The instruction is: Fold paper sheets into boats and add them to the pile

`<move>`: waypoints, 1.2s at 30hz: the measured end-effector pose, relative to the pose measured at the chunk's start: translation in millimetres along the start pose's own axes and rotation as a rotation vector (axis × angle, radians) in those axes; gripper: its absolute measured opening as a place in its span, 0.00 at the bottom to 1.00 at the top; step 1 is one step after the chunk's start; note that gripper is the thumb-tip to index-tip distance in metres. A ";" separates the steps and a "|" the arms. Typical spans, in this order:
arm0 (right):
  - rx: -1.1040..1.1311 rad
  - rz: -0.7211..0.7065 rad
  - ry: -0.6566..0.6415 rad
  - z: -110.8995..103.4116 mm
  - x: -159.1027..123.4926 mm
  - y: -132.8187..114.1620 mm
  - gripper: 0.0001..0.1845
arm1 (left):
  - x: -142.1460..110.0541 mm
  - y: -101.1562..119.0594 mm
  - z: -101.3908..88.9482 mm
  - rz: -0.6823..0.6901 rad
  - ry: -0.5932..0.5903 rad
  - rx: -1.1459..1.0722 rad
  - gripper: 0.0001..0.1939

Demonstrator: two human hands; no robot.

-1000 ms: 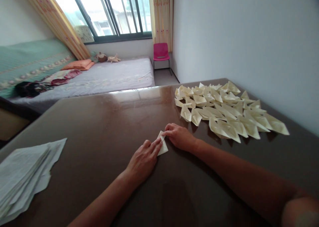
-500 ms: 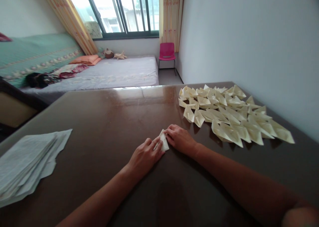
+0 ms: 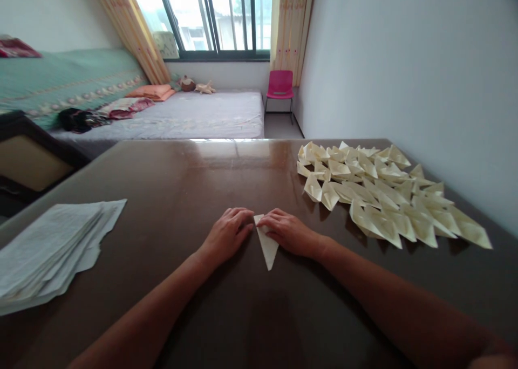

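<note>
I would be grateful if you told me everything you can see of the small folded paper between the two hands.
The folded paper is pale cream and matte, a narrow triangle with its point towards the person. It appears to lie on the glossy brown table. The right hand covers part of its upper right side; the left hand is close to its upper left edge, contact unclear. Its layers cannot be counted.

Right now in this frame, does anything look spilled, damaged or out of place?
Only the sheets on the table's left stand out: stacked unevenly, edges splayed and jagged; whether torn, I can't tell. Nothing looks spilled around the folded paper.
</note>
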State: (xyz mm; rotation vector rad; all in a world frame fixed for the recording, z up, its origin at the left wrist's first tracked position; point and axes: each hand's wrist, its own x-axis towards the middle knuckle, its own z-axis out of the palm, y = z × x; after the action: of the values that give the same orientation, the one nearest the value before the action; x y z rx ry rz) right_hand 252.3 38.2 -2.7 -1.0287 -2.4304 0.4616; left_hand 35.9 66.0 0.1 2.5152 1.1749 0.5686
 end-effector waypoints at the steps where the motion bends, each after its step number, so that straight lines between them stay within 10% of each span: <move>1: 0.045 0.001 -0.002 -0.9 0.0 0.7 0.14 | 1.0 -1.6 -0.6 -0.003 -0.026 0.016 0.14; 10: 0.335 -0.017 -0.019 0.8 -2.7 3.4 0.19 | 1.8 9.1 -7.8 -0.167 -0.223 0.068 0.14; 24: 0.252 0.182 0.084 9.9 -0.5 -4.9 0.15 | -0.6 8.4 -3.6 -0.193 -0.175 -0.374 0.09; 36: 0.080 0.181 0.010 -0.7 -1.8 -8.4 0.11 | -6.2 21.5 -2.9 -0.125 -0.253 0.079 0.08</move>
State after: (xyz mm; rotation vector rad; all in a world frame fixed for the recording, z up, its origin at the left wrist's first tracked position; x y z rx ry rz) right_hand 248.8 31.5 1.4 -1.2184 -2.2999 0.6072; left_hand 45.1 48.2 10.6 2.4663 1.2661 0.1698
